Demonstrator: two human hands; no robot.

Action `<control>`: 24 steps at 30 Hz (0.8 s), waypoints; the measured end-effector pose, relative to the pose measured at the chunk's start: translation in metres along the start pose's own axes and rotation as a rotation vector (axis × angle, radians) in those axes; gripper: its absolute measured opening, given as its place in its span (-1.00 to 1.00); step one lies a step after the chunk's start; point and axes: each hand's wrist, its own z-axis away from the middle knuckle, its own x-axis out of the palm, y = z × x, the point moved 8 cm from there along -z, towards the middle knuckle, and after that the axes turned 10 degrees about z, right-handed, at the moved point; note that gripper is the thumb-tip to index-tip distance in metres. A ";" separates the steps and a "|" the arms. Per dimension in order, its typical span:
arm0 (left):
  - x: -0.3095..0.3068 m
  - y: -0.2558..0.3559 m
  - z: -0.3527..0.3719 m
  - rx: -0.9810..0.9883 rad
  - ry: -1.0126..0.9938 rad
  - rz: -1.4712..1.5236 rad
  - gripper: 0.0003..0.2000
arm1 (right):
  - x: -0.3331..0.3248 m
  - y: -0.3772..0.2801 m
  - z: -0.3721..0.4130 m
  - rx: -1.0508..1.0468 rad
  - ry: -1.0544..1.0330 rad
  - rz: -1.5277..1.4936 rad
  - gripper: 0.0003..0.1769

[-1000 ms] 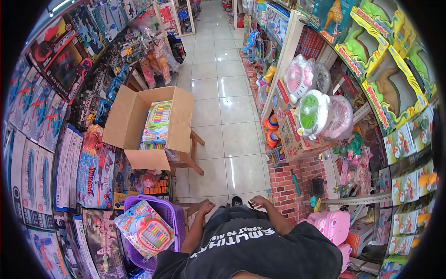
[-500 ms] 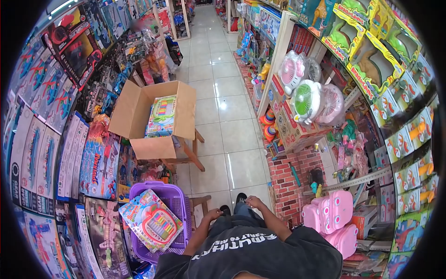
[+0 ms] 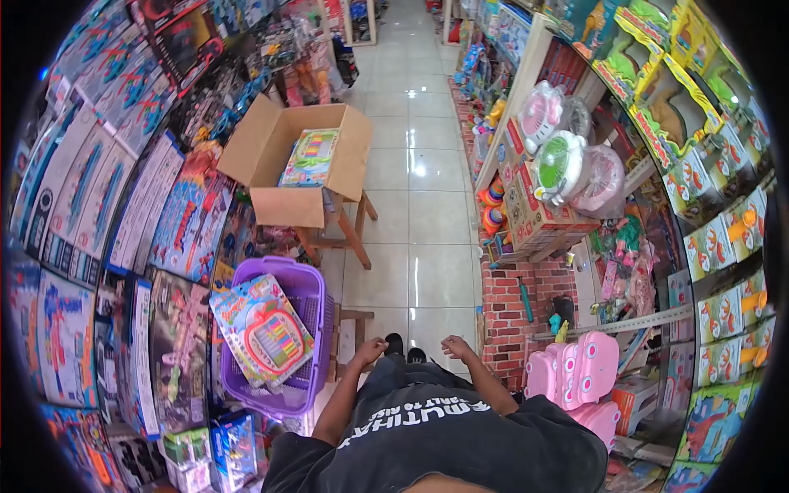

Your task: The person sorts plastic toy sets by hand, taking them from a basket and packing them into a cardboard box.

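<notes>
My left hand (image 3: 372,351) hangs in front of my body, its fingers curled, near the purple basket (image 3: 322,329). To the right, my right hand (image 3: 454,347) is held out above the floor tiles with its fingers bent. Both hands are too small for me to make out their fingers well, and no object shows in either. Colourful toy packs (image 3: 265,333) with a red apple-shaped panel lie tilted on the basket. Beyond it, an open cardboard box (image 3: 288,205) on a wooden stool (image 3: 353,234) holds similar packs.
Shelves of boxed toys line both sides of the tiled aisle (image 3: 394,193). On the right are wrapped fans (image 3: 561,168), a patterned carton (image 3: 526,205), pink cases (image 3: 575,370) and a metal shelf edge (image 3: 625,322). A second low stool (image 3: 353,324) stands beside the basket.
The view has shifted, with the box and stool now further up and right. My hands have moved a little further apart and lower arms show more. The basket and its packs look unchanged.
</notes>
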 end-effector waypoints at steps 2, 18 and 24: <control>0.005 0.023 0.018 0.081 0.034 0.059 -0.59 | 0.002 -0.008 0.004 -0.022 -0.032 0.020 -0.70; -0.151 0.185 0.197 0.506 0.825 0.279 -0.74 | 0.068 -0.245 0.055 -0.673 -0.073 0.092 -0.80; -0.225 0.121 0.246 0.438 1.225 -0.183 -0.62 | 0.113 -0.347 0.132 -1.002 -0.006 0.050 -0.87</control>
